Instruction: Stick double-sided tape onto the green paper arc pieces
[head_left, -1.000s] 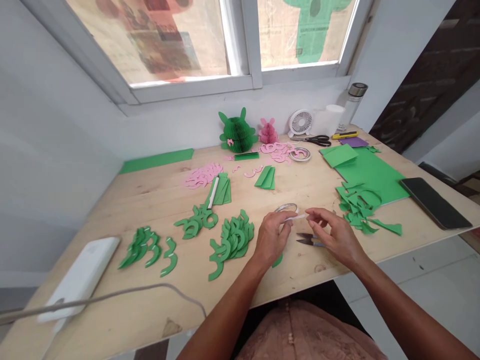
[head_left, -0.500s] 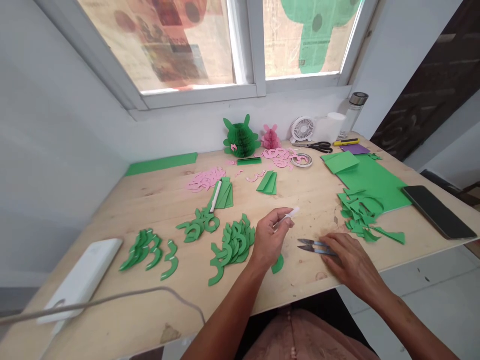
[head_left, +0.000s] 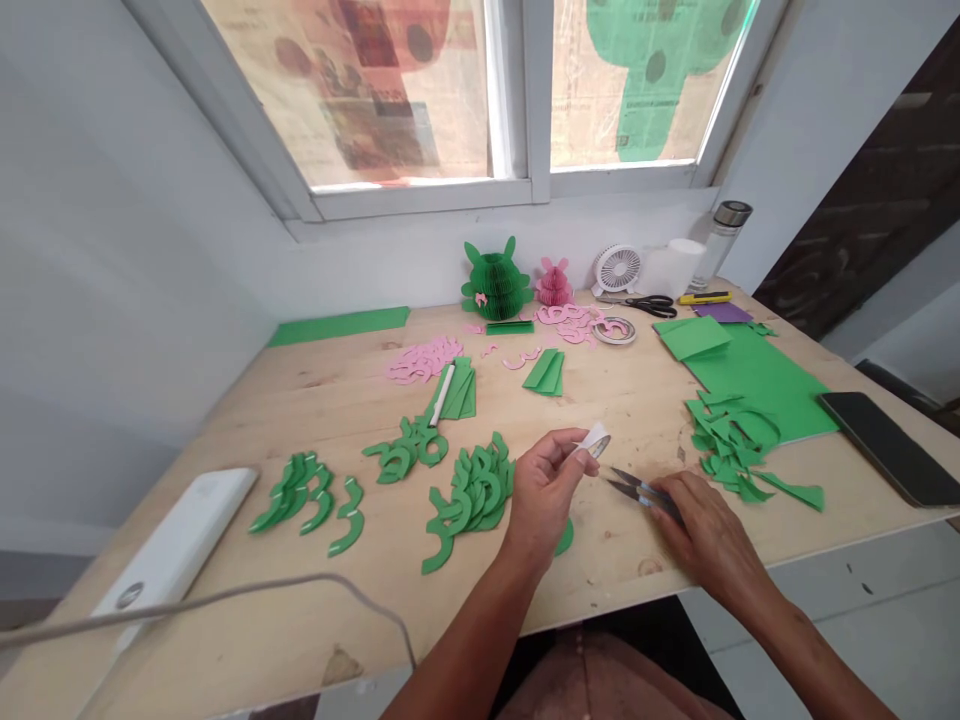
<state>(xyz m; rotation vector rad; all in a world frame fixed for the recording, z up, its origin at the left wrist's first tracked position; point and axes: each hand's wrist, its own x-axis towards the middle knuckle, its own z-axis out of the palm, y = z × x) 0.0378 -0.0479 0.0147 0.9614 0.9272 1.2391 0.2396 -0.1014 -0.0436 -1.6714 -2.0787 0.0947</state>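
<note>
Pinched in my left hand [head_left: 546, 485] is a small roll of white tape [head_left: 598, 441], raised over the table. My right hand [head_left: 697, 515] has its fingers round dark thread snips [head_left: 634, 488], whose blades point left toward the roll and stand apart. A green cut piece [head_left: 565, 537] lies partly hidden under my left wrist. Beside that wrist is a heap of green scalloped cutouts [head_left: 476, 490]. Farther left, more green cutouts [head_left: 292, 490] and a single one [head_left: 347, 520] carry white strips.
Green scraps [head_left: 735, 440], a green sheet [head_left: 780, 380] and a phone [head_left: 892, 445] lie at the right. Pink cutouts [head_left: 426, 360], a tape roll [head_left: 613, 331], black scissors [head_left: 651, 306] and a fan [head_left: 618, 269] are farther back. A cable [head_left: 300, 580] crosses the front left.
The tape roll in my left hand has turned, so its ring shape shows. The snips have tilted, with their blades nearer the roll. The whole view has shifted slightly.
</note>
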